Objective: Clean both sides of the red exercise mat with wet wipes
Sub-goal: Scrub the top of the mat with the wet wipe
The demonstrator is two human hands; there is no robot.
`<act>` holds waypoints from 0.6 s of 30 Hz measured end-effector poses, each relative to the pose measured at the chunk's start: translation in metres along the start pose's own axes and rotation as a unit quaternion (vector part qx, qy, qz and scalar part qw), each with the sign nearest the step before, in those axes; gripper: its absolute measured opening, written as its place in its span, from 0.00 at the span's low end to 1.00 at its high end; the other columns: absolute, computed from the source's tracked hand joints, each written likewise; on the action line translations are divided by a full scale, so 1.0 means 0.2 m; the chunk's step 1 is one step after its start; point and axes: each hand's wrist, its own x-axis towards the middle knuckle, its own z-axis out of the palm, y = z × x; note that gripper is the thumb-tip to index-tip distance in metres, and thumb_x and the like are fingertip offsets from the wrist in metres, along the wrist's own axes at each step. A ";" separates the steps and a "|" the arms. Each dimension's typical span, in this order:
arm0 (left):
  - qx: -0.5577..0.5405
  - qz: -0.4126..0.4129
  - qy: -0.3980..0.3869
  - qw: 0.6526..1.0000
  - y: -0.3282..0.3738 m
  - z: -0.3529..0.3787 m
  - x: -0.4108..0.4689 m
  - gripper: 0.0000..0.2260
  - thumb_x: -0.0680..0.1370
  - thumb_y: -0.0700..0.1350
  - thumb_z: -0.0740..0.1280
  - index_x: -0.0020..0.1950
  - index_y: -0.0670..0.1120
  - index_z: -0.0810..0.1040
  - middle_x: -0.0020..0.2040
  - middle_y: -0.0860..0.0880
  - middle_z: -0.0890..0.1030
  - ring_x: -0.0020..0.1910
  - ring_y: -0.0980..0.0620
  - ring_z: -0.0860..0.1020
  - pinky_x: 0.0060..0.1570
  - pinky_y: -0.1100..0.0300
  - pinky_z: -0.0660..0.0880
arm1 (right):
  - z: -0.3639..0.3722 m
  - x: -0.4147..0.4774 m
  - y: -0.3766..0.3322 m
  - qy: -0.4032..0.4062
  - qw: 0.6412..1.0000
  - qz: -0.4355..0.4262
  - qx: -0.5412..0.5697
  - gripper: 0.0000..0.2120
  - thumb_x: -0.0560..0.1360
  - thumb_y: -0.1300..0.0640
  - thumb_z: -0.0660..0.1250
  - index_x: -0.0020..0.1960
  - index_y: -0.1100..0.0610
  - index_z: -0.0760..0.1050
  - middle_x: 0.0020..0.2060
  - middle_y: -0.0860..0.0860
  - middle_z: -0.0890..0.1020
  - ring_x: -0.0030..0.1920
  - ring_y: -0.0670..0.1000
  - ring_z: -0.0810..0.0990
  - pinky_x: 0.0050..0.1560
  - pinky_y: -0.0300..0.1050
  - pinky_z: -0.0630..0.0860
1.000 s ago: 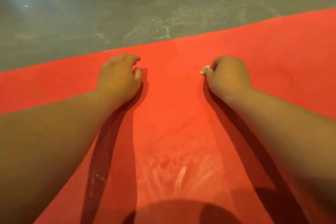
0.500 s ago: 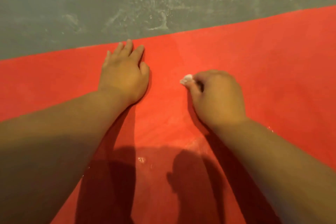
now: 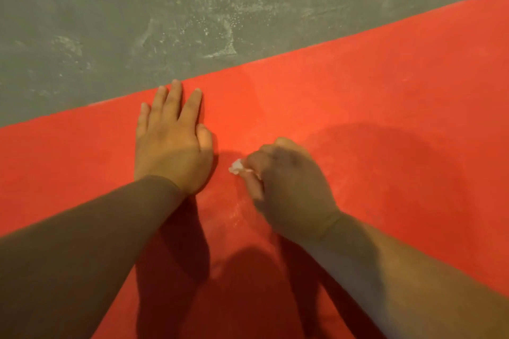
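Red exercise mat (image 3: 358, 96) lies flat on the grey floor (image 3: 137, 8) in my head view. My left hand (image 3: 170, 143) presses it, fingers straight, near the far edge. My right hand (image 3: 289, 187) curls around what looks like a balled wet wipe (image 3: 236, 167), touching the mat.

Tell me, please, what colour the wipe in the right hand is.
White; the wipe peeks from the right hand, seen in the head view.

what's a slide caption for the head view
Left hand flat on red mat, right hand grips a wet wipe.
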 end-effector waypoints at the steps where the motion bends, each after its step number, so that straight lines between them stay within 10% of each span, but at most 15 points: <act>1: 0.001 0.005 0.002 1.000 0.00 0.00 0.00 0.28 0.74 0.49 0.52 0.74 0.45 0.66 0.76 0.40 0.62 0.75 0.41 0.58 0.74 0.43 0.51 | -0.02 0.01 0.03 -0.033 0.999 -0.026 0.009 0.06 0.71 0.53 0.67 0.38 0.53 0.79 0.33 0.51 0.80 0.38 0.57 0.76 0.42 0.50 0.72; 8: 0.001 -0.003 -0.010 1.000 0.02 -0.02 0.01 0.27 0.74 0.48 0.54 0.73 0.45 0.67 0.76 0.40 0.62 0.75 0.41 0.58 0.74 0.43 0.51 | -0.21 0.32 0.56 0.120 0.952 0.273 -0.073 0.13 0.74 0.48 0.65 0.43 0.59 0.80 0.40 0.61 0.83 0.44 0.64 0.78 0.44 0.54 0.71; 14: 0.009 -0.004 -0.016 1.000 0.02 -0.03 0.01 0.27 0.74 0.48 0.54 0.73 0.44 0.67 0.75 0.40 0.62 0.75 0.40 0.58 0.74 0.43 0.52 | -0.03 0.15 0.12 -0.030 0.999 -0.008 0.036 0.04 0.71 0.57 0.67 0.38 0.56 0.78 0.33 0.53 0.79 0.37 0.59 0.75 0.40 0.53 0.70; 18: 0.014 -0.006 -0.020 1.000 0.03 -0.04 0.01 0.27 0.74 0.49 0.54 0.74 0.44 0.66 0.76 0.40 0.62 0.75 0.41 0.58 0.74 0.43 0.52 | -0.17 0.35 0.52 0.047 0.986 0.148 -0.065 0.10 0.74 0.51 0.66 0.38 0.56 0.77 0.35 0.58 0.81 0.38 0.62 0.76 0.40 0.53 0.69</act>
